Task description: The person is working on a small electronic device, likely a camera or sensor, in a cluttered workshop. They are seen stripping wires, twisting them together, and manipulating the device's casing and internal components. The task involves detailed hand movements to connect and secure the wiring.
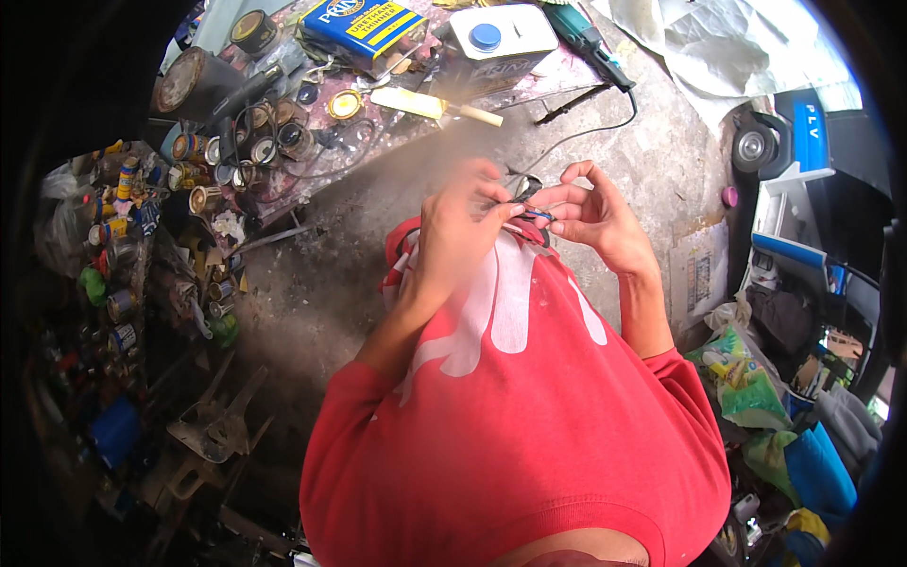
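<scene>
Both hands meet in front of my red shirt, with their fingertips at a small dark, cord-like piece [539, 214] that has a blue strip on it. My left hand [455, 222] is closed, its thumb and fingers pinching the piece's near-left end. Its upper part looks blurred. Opposite it, my right hand [605, 222] pinches the other end between thumb and fingertips, with its index finger raised and curled. A dark loop [526, 185] stands up between the hands. What kind of thing this is cannot be made out.
A stained worktable beyond my hands carries a blue-yellow can [364, 33], a white can with a blue cap [499, 38], a paintbrush [435, 104] and a green corded power tool [581, 42]. Paint tins [203, 198] crowd the left. A green bag [751, 387] lies at right.
</scene>
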